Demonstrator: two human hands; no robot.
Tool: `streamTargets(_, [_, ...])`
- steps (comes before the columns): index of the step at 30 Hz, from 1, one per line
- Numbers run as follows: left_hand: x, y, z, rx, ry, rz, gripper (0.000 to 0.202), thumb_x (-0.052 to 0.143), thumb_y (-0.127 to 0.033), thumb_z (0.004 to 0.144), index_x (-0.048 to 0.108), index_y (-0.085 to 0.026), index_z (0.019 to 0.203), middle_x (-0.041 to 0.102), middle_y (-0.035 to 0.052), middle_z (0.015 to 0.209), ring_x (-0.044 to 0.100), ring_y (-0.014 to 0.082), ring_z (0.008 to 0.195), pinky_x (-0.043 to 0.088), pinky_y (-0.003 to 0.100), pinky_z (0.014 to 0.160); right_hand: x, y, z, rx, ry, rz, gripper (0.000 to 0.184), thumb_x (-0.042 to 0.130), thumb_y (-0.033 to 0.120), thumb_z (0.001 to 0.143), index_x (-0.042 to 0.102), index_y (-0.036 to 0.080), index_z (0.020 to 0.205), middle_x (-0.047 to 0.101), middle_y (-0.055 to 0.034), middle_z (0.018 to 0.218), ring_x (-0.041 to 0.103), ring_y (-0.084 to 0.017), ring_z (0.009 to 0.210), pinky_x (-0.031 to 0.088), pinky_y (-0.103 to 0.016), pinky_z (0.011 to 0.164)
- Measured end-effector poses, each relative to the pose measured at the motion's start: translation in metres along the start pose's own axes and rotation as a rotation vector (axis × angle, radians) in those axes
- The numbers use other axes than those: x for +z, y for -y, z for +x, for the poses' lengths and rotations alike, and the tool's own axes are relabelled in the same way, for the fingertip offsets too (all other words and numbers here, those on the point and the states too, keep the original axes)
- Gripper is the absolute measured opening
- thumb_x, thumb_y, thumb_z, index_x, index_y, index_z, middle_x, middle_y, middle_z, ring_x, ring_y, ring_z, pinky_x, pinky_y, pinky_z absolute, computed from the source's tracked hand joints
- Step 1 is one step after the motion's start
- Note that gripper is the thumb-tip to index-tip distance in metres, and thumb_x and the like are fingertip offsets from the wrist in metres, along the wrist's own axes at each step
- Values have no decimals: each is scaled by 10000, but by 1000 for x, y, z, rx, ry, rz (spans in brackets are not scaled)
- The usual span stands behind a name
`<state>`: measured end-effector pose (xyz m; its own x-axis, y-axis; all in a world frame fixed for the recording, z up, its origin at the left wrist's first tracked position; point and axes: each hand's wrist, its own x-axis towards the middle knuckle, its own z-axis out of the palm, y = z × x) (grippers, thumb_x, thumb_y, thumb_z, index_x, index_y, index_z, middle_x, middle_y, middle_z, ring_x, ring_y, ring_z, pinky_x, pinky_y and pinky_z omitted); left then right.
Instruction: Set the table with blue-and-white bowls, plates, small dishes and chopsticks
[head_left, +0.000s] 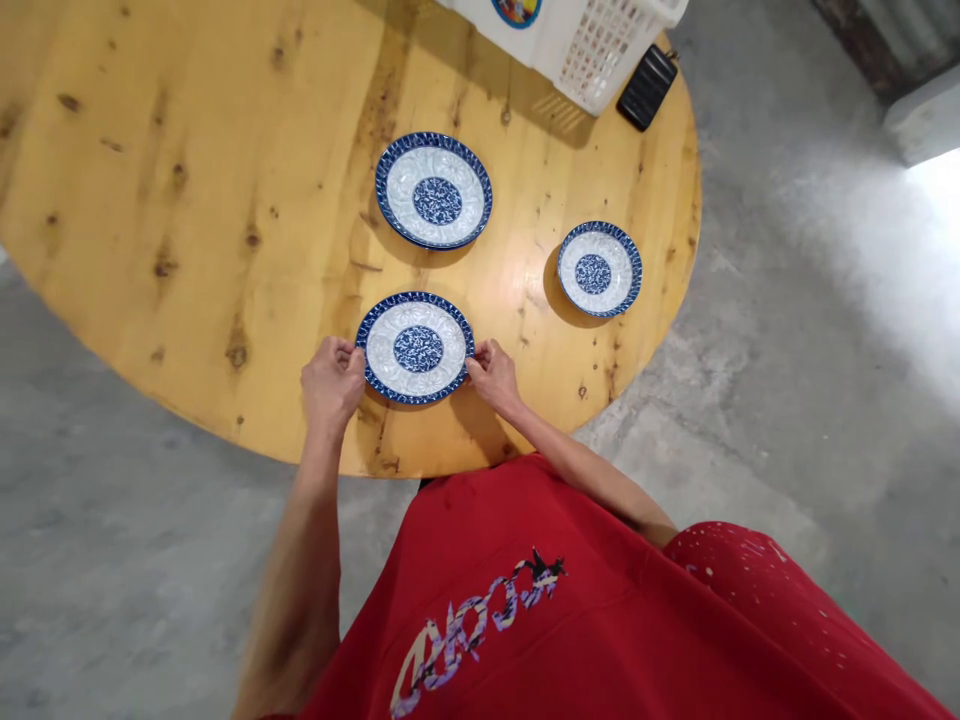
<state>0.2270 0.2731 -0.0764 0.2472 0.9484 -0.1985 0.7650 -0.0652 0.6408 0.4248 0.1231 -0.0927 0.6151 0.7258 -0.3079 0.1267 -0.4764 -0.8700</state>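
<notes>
Right in front of me, close to the table's near edge, is a blue-and-white plate (386, 338) with a dark patterned rim. My left hand (334, 383) pinches its left rim between thumb and fingers. On the opposite side, my right hand (493, 375) grips the right rim in the same way. Whether the plate touches the tabletop or is slightly raised, I cannot tell. Just beyond it lies a second plate (405, 190) of matching pattern. A smaller matching dish (592, 272) sits off to the right, apart from both hands.
All of this is on a round wooden table (187, 200) with dark knots. At the far side stands a white plastic basket (600, 60) with slotted walls and a round sticker. A black wallet-like object (647, 88) lies beside it. Grey concrete floor (787, 330) surrounds the table.
</notes>
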Motion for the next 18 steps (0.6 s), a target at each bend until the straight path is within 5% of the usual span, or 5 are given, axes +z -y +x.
streamTargets(13, [2, 5, 2, 15, 0, -23, 137, 544, -353, 808, 571, -219, 820, 666, 16, 747, 636, 196, 718, 455, 296, 679, 3, -2, 1, -20, -7, 26, 100, 543, 284, 782, 473, 230, 828, 561, 42, 704, 574, -149, 650, 478, -279, 627])
streamTargets(18, [-5, -1, -6, 19, 26, -45, 208, 546, -418, 841, 584, -216, 816, 695, 36, 791, 658, 208, 767, 459, 305, 712, -9, 7, -8, 26, 18, 152, 195, 558, 397, 835, 522, 206, 838, 607, 22, 718, 605, -139, 592, 487, -261, 550])
